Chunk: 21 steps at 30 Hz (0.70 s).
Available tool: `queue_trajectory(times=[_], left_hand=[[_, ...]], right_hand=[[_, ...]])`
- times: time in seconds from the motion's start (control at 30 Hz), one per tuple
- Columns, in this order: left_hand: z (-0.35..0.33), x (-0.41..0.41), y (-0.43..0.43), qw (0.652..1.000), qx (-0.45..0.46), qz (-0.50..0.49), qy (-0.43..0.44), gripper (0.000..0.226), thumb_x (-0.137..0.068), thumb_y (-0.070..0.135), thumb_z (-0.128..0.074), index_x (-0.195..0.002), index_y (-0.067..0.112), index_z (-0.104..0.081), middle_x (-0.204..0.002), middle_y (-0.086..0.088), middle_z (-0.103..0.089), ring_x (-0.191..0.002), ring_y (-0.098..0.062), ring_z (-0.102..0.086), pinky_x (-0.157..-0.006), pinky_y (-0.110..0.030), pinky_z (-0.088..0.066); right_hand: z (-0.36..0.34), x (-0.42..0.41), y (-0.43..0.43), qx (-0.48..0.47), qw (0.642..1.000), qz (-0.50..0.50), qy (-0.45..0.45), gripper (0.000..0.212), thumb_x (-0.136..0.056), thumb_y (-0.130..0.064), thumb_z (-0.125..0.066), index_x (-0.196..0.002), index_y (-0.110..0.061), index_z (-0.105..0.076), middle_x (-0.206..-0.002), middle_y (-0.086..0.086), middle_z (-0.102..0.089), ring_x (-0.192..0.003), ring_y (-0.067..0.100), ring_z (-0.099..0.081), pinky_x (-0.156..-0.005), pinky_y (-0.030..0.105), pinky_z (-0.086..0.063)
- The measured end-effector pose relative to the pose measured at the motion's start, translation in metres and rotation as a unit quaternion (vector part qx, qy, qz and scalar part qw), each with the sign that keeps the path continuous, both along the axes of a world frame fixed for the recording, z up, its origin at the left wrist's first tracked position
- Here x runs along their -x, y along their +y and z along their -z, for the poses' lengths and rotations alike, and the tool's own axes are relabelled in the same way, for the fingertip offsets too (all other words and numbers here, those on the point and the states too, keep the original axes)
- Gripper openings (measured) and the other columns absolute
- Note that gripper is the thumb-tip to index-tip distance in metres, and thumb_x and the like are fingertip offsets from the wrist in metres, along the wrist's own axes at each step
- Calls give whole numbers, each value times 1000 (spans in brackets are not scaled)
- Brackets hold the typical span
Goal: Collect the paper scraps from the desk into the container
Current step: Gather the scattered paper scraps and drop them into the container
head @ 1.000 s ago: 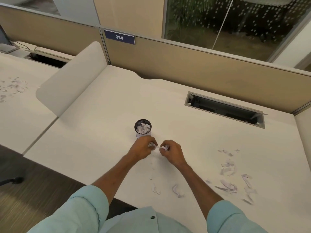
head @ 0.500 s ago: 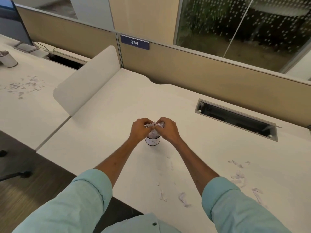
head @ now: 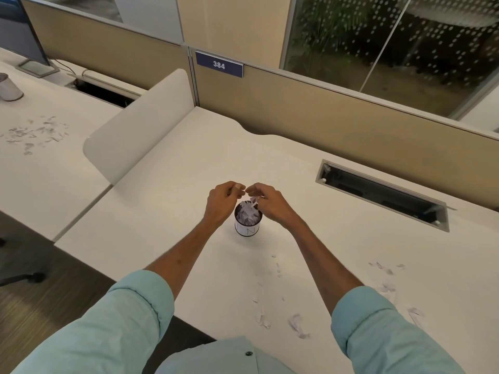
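Note:
A small round container point(head: 247, 229) with a white wall stands in the middle of the desk, heaped with paper scraps point(head: 248, 215). My left hand point(head: 223, 202) hovers just left of its rim, fingers pinched together with nothing visible in them. My right hand point(head: 269, 204) is over the right side of the rim and pinches a white scrap point(head: 255, 201) that hangs above the heap. Several loose scraps point(head: 297, 323) lie on the desk near its front edge, and more scraps point(head: 386, 286) lie to the right, partly behind my right sleeve.
A cable slot point(head: 383, 194) is cut into the desk at the back right. A beige partition point(head: 324, 122) runs along the back, a white curved divider point(head: 140, 125) on the left. The neighbouring desk holds scattered scraps point(head: 37, 133), a cup point(head: 9, 87) and a monitor point(head: 19, 36).
Both hands rose from the desk in front of the container to above its rim, carrying scraps. The heap in the container now shows between the hands, and the camera shifted its view rightward.

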<state>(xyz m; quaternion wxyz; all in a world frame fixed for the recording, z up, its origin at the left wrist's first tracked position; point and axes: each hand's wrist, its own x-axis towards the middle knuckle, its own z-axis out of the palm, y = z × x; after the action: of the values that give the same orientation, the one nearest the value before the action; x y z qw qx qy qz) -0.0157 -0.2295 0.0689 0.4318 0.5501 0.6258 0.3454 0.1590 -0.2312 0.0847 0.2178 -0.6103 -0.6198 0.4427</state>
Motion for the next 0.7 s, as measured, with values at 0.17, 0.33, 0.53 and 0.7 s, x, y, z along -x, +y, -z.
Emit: queue_trajectory(times=[0.17, 0.33, 0.53, 0.7], left_hand=[[3, 9, 4, 1000, 0, -9, -7, 30, -112, 25, -51, -120, 12, -77, -109, -6, -83, -109, -22, -78, -108, -50, -59], [6, 8, 2, 1000, -8, 3, 27, 29, -112, 22, -50, -122, 16, -77, -110, -2, -83, -115, -20, -75, -109, -48, -56], [14, 13, -10, 978, -60, 99, 173, 28, -111, 21, -51, -128, 28, -73, -122, 10, -78, -125, -17, -64, -105, -41, -54], [31, 21, -26, 895, -112, 244, 357, 33, -111, 27, -50, -138, 28, -70, -137, 11, -72, -153, -16, -40, -111, -40, -49]], right_hand=[[-1, -5, 6, -1, 998, 2, 67, 63, -79, 17, -32, -121, -9, -72, -116, 9, -80, -119, 15, -73, -99, 34, -61], [1, -7, 5, -10, 996, 15, 92, 63, -77, 20, -32, -115, -7, -75, -111, 8, -82, -114, 13, -76, -88, 16, -56], [17, -13, -5, -97, 992, 65, -35, 54, -81, 16, -38, -106, -13, -76, -105, 0, -81, -106, 15, -75, -98, 34, -59], [32, -8, -28, -118, 947, -91, -283, 41, -83, -14, -54, -117, -27, -74, -119, -6, -76, -135, 20, -51, -112, 45, -40]])
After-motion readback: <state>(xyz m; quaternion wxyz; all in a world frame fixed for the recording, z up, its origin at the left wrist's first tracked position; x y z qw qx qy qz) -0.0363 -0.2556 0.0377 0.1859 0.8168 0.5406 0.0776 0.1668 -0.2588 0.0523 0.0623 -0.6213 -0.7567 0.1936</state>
